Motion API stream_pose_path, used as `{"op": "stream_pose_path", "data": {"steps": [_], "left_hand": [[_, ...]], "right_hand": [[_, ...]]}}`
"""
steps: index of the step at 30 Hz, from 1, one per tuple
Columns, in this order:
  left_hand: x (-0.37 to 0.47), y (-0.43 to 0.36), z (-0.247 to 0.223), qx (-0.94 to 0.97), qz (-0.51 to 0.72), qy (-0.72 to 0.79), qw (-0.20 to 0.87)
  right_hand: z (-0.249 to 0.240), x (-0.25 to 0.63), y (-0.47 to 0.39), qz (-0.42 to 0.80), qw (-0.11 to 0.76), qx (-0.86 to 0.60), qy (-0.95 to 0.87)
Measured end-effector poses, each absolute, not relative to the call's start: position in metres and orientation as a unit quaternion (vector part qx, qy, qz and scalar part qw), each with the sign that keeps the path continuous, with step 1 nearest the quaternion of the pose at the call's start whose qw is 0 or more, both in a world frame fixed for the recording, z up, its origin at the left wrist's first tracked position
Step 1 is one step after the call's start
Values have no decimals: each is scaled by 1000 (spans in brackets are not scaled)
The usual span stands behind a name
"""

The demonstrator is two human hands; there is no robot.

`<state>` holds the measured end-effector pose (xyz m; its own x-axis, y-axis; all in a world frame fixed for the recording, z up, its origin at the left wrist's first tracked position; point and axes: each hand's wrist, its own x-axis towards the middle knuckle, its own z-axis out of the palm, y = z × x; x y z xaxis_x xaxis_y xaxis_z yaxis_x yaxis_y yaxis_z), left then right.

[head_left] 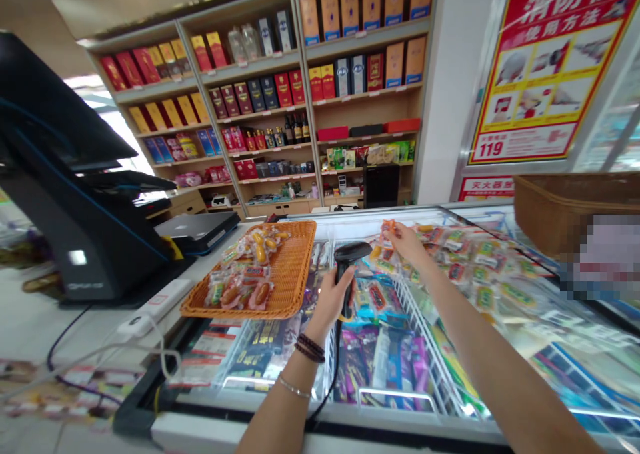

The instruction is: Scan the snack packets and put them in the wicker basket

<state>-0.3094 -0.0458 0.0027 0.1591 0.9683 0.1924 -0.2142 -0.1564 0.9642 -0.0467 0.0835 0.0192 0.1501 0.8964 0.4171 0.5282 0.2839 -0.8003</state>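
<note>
My left hand (331, 295) is wrapped round the handle of a black barcode scanner (352, 251), its head pointing right and its cable hanging down. To the right, my right hand (406, 242) pinches a small clear snack packet (388, 230) with an orange-red label. That packet is close in front of the scanner's head. Many similar vacuum-sealed packets (455, 244) lie spread on the freezer's glass top beyond and right of my right hand. On the left, an orange wicker basket (299, 267) holds more small packets (260, 247), some with sausage-like pieces inside.
Below is a chest freezer with wrapped ice creams (383, 357) in wire baskets. A dark checkout terminal (50, 194), a scale (200, 231) and a white power strip (155, 307) stand left. A brown basket (545, 207) sits right. Shelves of boxes (255, 94) line the back.
</note>
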Motion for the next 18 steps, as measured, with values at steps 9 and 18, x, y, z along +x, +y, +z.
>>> {"op": "stream_pose_path", "data": {"steps": [9,18], "left_hand": [[-325,-39,35,496,587,346,539],[-442,-40,71,427,668,397,462]], "right_hand": [[54,-18,82,-100,357,-657,-656],[49,-150,123,5,398,-497,-771]]}}
